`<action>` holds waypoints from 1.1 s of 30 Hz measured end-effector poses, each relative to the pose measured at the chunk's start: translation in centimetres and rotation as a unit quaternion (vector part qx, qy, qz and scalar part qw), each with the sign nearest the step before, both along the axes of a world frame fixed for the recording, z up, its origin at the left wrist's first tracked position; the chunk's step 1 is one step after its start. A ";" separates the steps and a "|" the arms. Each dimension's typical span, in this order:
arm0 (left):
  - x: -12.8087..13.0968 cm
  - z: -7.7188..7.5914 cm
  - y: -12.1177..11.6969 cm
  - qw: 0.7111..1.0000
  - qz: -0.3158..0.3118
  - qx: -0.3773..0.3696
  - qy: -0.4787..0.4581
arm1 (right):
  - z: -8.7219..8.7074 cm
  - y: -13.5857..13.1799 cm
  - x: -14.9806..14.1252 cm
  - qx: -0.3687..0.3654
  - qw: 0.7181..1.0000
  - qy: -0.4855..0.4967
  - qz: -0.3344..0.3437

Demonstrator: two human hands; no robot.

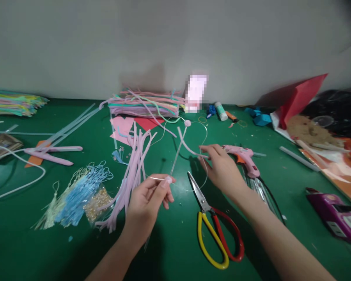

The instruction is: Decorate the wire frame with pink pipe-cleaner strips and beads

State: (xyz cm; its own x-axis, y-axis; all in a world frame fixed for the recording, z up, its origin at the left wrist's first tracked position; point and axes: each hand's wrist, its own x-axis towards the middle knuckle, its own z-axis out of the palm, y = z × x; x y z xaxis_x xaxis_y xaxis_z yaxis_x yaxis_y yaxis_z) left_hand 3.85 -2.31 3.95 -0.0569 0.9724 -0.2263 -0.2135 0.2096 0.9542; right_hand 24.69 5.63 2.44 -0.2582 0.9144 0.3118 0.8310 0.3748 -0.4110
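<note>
My left hand (146, 203) is closed, thumb and fingers pinching a thin wire hoop (207, 134) at its lower pink wrapped joint. A straight rod (178, 154) crosses the hoop from there to a second pink joint (187, 123) at the top. Between the fingertips of my right hand (222, 169) is the end of a lilac pipe cleaner (187, 146), which curves away to the upper left inside the hoop. Below the hoop lie scissors (204, 205) with one yellow and one red handle, blades apart.
A pink glue gun (242, 152) lies beyond my right forearm. Lilac pipe cleaners (131, 171), blue tassels (78, 199) and a bag of gold beads (98, 205) are at left, near a pink hair straightener (54, 154). A purple device (335, 214) sits far right.
</note>
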 end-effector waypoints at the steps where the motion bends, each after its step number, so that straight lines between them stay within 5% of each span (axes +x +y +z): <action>1: 0.0 0.1 0.0 1.000 0.002 -0.002 -0.001 | 0.6 -0.1 -0.9 -0.028 0.997 0.069 0.001; 3: 0.1 0.4 -0.1 1.000 0.005 -0.006 -0.005 | 1.7 -0.8 -2.5 -0.151 0.959 0.239 -0.007; 6: 0.2 0.7 -0.2 1.000 -0.005 -0.009 -0.010 | 2.8 -3.1 -4.0 -0.332 0.831 0.446 0.014; 8: 0.2 0.7 -0.2 1.000 -0.013 -0.006 -0.007 | 3.1 -4.7 -4.6 -0.364 0.780 0.509 0.032; 14: 0.3 0.7 -0.4 1.000 -0.009 -0.004 0.004 | 3.3 -6.7 -5.4 -0.368 0.704 0.607 0.015; 20: 0.1 0.8 -0.4 0.999 -0.016 0.017 0.046 | 3.5 -7.6 -6.8 -0.273 0.779 0.564 0.025; 33: 0.1 0.8 -0.3 1.000 -0.003 -0.024 0.017 | 3.4 -7.8 -7.3 -0.183 0.835 0.520 -0.003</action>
State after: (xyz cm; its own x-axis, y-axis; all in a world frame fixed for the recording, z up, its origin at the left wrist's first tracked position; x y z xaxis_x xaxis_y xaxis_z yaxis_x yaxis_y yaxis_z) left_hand 4.00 -2.58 4.77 -0.0601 0.9606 -0.2715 -0.1808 0.2570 0.9494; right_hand 17.43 -2.16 5.80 -0.0168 0.9978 0.0646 -0.0440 0.0639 -0.9970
